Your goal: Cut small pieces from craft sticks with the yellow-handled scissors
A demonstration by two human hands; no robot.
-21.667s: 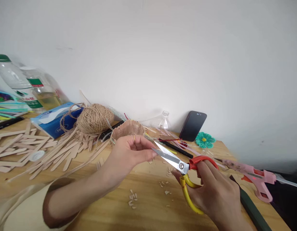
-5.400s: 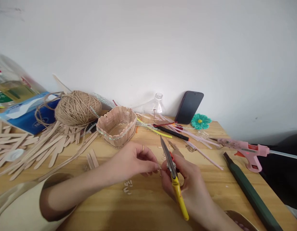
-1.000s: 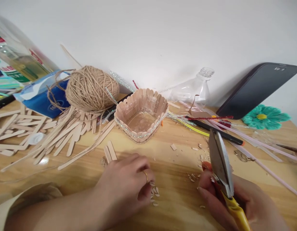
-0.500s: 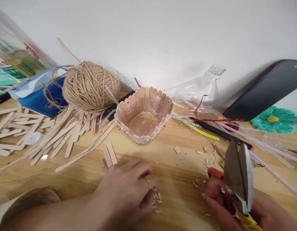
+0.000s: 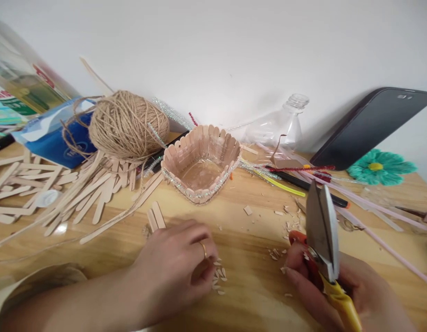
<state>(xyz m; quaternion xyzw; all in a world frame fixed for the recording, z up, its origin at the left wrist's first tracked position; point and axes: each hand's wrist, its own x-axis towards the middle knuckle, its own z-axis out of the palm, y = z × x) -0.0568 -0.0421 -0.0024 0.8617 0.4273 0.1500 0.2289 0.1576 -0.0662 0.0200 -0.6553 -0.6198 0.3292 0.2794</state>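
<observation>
My right hand [image 5: 351, 295] grips scissors [image 5: 324, 235] with red and yellow handles; the blades point up and are nearly together. My left hand [image 5: 175, 272], a ring on one finger, lies knuckles-up on the wooden table [image 5: 255, 286], fingertips bent down onto a small heap of cut wood chips [image 5: 218, 275]. I cannot tell whether it pinches a chip. Two short stick pieces [image 5: 156, 216] lie just beyond that hand. A heart-shaped basket of craft sticks [image 5: 201, 161] with a glittery trim stands behind.
A twine ball [image 5: 128, 123], a blue tissue pack [image 5: 50, 138] and a spread of loose craft sticks [image 5: 61, 189] fill the left. A cut plastic bottle top [image 5: 279, 129], a leaning phone [image 5: 369, 127], a teal flower [image 5: 379, 168], straws and pipe cleaners [image 5: 303, 177] lie to the right.
Over the last second the scissors swung right and then back left in my right hand. My left hand stayed on the chips, shifting only slightly.
</observation>
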